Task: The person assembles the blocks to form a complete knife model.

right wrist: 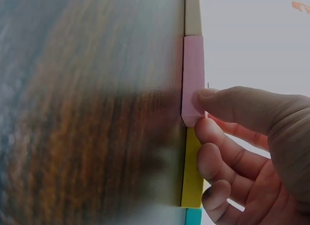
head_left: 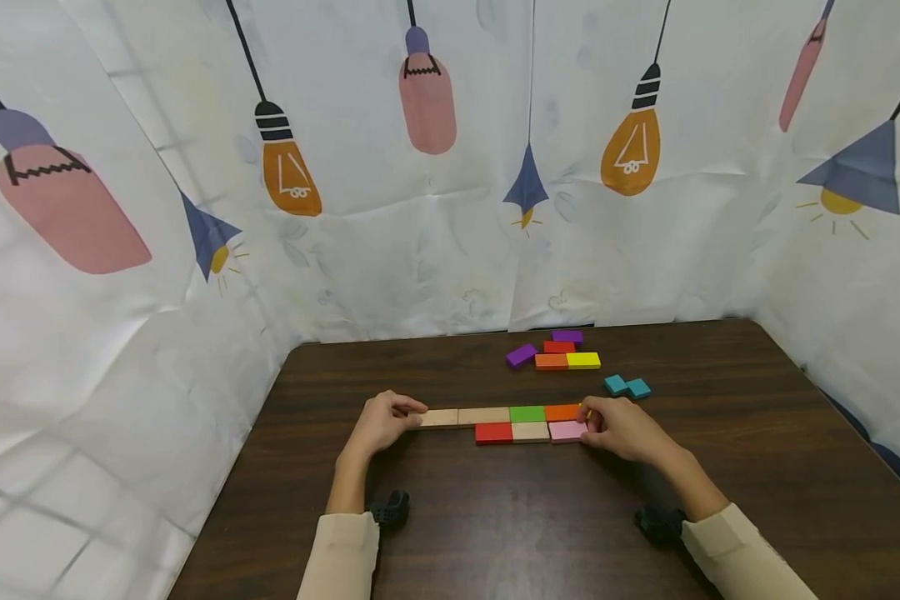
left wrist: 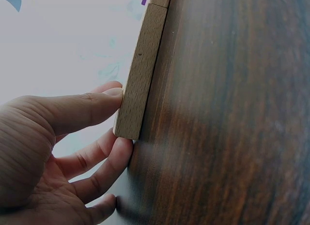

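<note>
Pink block (right wrist: 193, 70), plain-faced, is pinched by the right grip (head_left: 626, 427).

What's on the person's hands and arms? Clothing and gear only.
Left hand and right hand: bare, no gloves. Left sleeve and right sleeve: plain cream, stopping short of the hand. A chunky black device sits near each sleeve end: left device, right device. No cables visible.

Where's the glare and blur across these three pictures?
Head: faint sheen on the tabletop; left wrist: pale backdrop, tabletop blurred toward the right, visible grain on the wooden block; right wrist: tabletop smeared out of focus, dark shadow across it, pink block clearer.
</note>
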Demonstrator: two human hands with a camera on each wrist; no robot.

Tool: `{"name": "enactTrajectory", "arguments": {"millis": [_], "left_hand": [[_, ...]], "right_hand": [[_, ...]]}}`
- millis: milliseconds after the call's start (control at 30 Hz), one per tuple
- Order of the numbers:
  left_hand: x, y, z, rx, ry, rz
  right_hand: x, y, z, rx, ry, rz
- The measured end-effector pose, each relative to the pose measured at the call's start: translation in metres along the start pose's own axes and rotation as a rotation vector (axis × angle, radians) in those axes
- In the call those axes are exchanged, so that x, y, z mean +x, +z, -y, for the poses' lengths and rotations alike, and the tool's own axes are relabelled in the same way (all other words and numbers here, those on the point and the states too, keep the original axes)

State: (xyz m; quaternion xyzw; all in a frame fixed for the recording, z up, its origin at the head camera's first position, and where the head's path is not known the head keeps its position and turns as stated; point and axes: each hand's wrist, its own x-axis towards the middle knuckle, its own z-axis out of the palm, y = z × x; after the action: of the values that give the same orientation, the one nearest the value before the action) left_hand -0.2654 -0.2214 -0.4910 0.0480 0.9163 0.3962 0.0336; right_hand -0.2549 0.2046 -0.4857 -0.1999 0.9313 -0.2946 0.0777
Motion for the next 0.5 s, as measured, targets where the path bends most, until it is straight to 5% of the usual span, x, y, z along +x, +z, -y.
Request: {"name": "enactTrajectory", "arguments": {"millis": [500], "left_hand": [[0.0003,-0.0004,0.0006,-0.005,-0.007,0.001]], "right_hand": [[0.0011,0.0026,0.0036,-0.016,0.000,-0.021]]}}
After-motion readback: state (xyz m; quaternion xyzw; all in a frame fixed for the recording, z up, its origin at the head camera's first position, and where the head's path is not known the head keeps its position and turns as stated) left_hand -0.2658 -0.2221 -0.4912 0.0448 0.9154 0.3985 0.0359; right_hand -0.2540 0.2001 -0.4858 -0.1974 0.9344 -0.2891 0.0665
